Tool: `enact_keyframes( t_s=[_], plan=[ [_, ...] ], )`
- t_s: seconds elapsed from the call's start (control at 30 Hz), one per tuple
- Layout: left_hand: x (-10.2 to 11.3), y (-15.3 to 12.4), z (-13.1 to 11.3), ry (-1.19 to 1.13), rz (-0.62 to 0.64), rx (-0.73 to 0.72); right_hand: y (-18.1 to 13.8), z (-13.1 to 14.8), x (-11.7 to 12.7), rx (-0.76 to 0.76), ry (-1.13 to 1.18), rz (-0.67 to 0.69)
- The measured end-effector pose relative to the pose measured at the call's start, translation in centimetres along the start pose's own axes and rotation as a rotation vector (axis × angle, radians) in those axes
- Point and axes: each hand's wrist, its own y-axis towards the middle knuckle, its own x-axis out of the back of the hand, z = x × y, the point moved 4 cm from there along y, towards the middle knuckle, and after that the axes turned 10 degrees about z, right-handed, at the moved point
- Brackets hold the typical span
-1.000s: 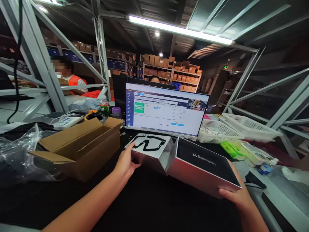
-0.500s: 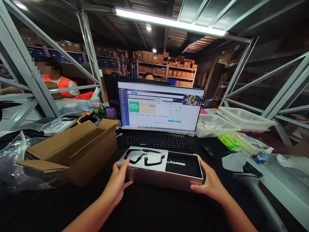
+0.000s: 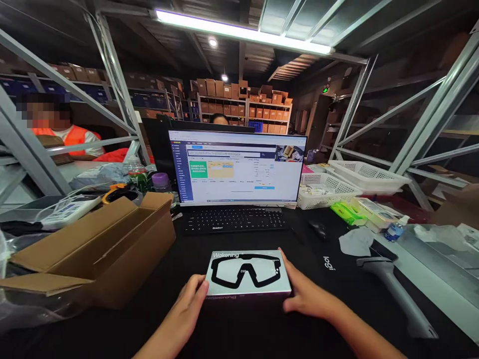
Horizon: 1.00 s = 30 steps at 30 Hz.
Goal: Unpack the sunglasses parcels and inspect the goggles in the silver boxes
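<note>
Between my two hands, above the black desk mat, is a glasses box (image 3: 247,274) with a white top, a drawing of black-framed glasses and the word "Wakening". It looks fully closed. My left hand (image 3: 190,299) grips its left end, thumb at the top edge. My right hand (image 3: 303,291) wraps round the right end, with its thumb low on the near side. To the left stands an open cardboard carton (image 3: 130,249) with its flaps up; its inside is mostly hidden. A black keyboard (image 3: 235,219) lies just beyond the glasses box.
A monitor (image 3: 235,169) stands behind the keyboard. On the right are a mouse (image 3: 318,230), a grey barcode scanner (image 3: 396,294), white baskets (image 3: 329,192) and a spray bottle (image 3: 396,229). Clear plastic (image 3: 33,309) lies at left. A person in an orange vest (image 3: 71,139) sits beyond the rack.
The inner black tray that stuck out at the right has slid inside, so the glasses box is now closed and shorter. My right hand moved left with it, and the print now reads upright.
</note>
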Motion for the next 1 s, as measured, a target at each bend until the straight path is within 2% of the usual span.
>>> enact_keyframes(
  t_s=[0.03, 0.07, 0.1, 0.13, 0.17, 0.2, 0.27, 0.4, 0.53, 0.8, 1.0],
  plan=[
    [0.8, 1.1, -0.2, 0.045, -0.039, -0.042, 0.1, -0.9, 2.0, 0.032, -0.018, -0.018],
    [1.7, 2.4, -0.5, 0.092, -0.086, -0.085, 0.3, -2.1, 4.6, 0.042, -0.051, -0.126],
    [2.3, 3.8, -0.9, 0.149, -0.108, -0.139, 0.4, -3.5, 7.6, 0.013, -0.137, -0.308],
    [2.9, 5.4, -1.2, 0.179, -0.116, -0.182, 0.6, -5.2, 10.3, -0.070, -0.279, -0.463],
    [3.4, 7.1, -1.6, 0.202, -0.136, -0.215, 0.9, -6.8, 12.6, -0.167, -0.430, -0.557],
    [3.8, 8.6, -2.0, 0.236, -0.166, -0.248, 1.3, -8.4, 14.4, -0.213, -0.467, -0.603],
    [4.1, 11.5, -2.6, 0.322, -0.222, -0.312, 1.8, -11.3, 16.4, -0.274, -0.517, -0.642],
    [3.6, 15.3, -3.0, 0.510, -0.269, -0.416, 1.5, -15.1, 16.4, -0.293, -0.563, -0.644],
    [3.2, 17.2, -2.1, 0.656, -0.317, -0.464, 1.3, -16.8, 15.5, -0.242, -0.596, -0.625],
    [2.5, 18.8, 1.0, 0.880, -0.304, -0.444, 1.9, -19.6, 15.8, -0.225, -0.593, -0.594],
    [2.6, 19.1, 1.7, 0.971, -0.287, -0.397, 1.9, -20.3, 15.7, -0.248, -0.616, -0.540]
  ],
)
